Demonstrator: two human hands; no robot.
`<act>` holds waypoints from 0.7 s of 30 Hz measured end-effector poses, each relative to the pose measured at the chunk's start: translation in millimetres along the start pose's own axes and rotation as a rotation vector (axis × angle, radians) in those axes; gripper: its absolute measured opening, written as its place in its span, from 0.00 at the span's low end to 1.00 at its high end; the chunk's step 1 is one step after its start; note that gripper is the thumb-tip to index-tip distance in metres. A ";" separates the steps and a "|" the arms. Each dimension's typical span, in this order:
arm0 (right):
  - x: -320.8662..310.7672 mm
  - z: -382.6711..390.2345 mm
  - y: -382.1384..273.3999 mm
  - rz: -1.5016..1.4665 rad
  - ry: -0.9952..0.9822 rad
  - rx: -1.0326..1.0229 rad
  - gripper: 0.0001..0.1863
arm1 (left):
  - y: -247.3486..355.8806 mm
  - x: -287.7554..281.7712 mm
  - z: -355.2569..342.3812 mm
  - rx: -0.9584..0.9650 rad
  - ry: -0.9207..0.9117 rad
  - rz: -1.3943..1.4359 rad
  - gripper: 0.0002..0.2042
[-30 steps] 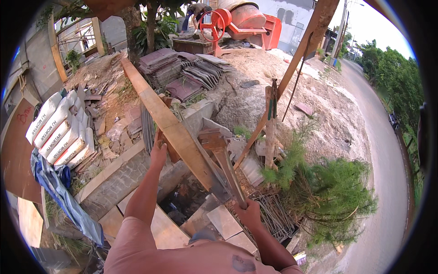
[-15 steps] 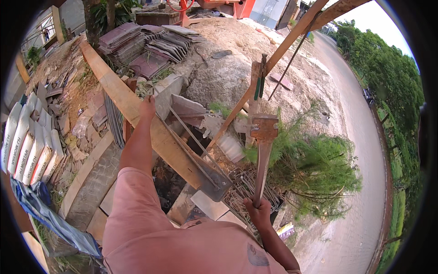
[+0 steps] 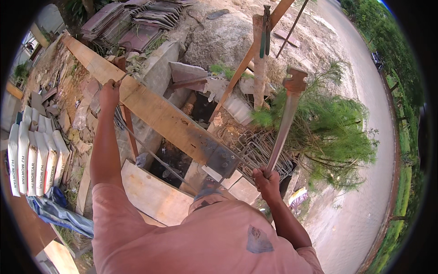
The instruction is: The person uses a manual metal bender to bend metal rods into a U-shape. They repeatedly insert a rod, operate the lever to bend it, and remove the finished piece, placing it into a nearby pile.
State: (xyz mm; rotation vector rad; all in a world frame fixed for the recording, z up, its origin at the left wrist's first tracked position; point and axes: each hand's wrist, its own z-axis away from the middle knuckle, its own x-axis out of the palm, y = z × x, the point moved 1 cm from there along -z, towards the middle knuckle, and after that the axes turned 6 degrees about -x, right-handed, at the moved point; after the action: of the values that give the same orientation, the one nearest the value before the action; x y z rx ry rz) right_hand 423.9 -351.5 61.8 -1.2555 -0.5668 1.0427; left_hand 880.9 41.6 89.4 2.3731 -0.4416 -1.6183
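My right hand (image 3: 266,181) is closed around the lower end of a rebar bending wrench (image 3: 283,125), a long rusty steel bar with a notched head, tilted upward. At the left, my left hand (image 3: 110,93) is closed by the edge of a long wooden plank (image 3: 155,112). It appears to grip a thin steel rod (image 3: 159,160), which runs from near the wrist towards my body; my fingers partly hide the grip. A dark metal plate (image 3: 222,162) with small pegs is fixed on the plank's near end. The wrench head is apart from it.
Bent steel stirrups (image 3: 269,150) lie in a heap beside the plate. Green-handled cutters (image 3: 265,34) hang on a wooden post (image 3: 259,68). A dark pit (image 3: 169,157) lies under the plank. White sacks (image 3: 39,150) stand left, roof tiles (image 3: 137,23) behind, a leafy bush (image 3: 324,132) right.
My left hand has moved left and nearer, and the rod has swung off the plate to the plank's near side. The wrench has moved up and right. My view has tilted down.
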 end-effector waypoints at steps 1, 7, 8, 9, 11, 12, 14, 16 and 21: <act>7.3 0.1 15.5 0.057 -0.016 0.046 0.15 | -11.7 9.0 7.4 -0.022 -0.043 -0.024 0.19; 13.7 -3.4 44.9 0.161 -0.078 0.054 0.14 | -36.3 47.8 41.2 -0.090 -0.127 -0.081 0.19; 12.2 -2.5 47.0 0.162 -0.077 0.064 0.14 | -34.3 52.9 40.2 -0.086 -0.126 -0.103 0.18; 10.0 -2.2 48.1 0.165 -0.076 0.071 0.14 | -30.4 57.4 41.9 -0.085 -0.122 -0.121 0.18; 10.7 -1.8 46.3 0.205 -0.052 0.060 0.15 | -5.4 53.2 47.3 -0.143 -0.115 -0.164 0.17; 11.0 -0.7 48.0 0.235 -0.042 0.061 0.15 | 5.8 49.5 48.8 -0.173 -0.105 -0.188 0.17; 13.5 -2.3 56.6 0.281 -0.045 0.045 0.15 | 3.8 58.8 49.3 -0.113 -0.072 -0.257 0.16; 14.4 -1.8 65.2 0.215 -0.035 0.102 0.15 | 4.2 61.1 42.4 -0.100 -0.079 -0.309 0.15; 22.8 0.4 57.1 0.161 -0.002 0.127 0.14 | 17.3 67.0 29.7 -0.116 -0.113 -0.278 0.15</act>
State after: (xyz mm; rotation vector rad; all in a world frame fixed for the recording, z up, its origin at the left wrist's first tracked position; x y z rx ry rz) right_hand 415.6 -333.2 3.6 -1.2030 -0.3993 1.1961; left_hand 874.1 -0.2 27.1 2.3469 -0.0342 -1.8465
